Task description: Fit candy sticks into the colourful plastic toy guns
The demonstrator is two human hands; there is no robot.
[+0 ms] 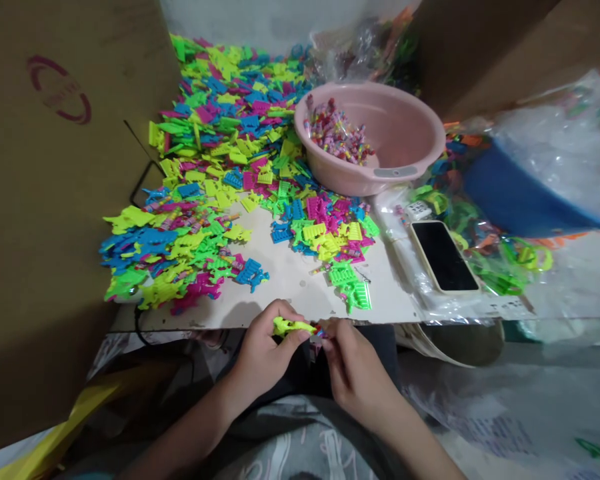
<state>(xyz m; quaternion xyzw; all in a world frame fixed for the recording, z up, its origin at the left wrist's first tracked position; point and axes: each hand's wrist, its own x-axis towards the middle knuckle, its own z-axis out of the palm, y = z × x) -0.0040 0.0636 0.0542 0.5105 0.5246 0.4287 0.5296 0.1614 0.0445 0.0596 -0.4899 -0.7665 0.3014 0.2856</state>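
Note:
My left hand is closed on a yellow plastic toy piece just in front of the table's near edge. My right hand pinches a small, brightly patterned wrapped piece against the right end of the yellow one. The fingertips partly hide where the two meet. Beyond my hands, green comb-like plastic pieces lie on the white table. A mixed pile of pink, yellow, blue and green pieces sits behind them. To the left, another heap has small patterned wrapped pieces among the plastic ones.
A pink basin holds many small wrapped pieces. Loose plastic pieces cover the table's back left. Right of the basin are a phone on plastic bags and a blue basin. A cardboard box walls the left side.

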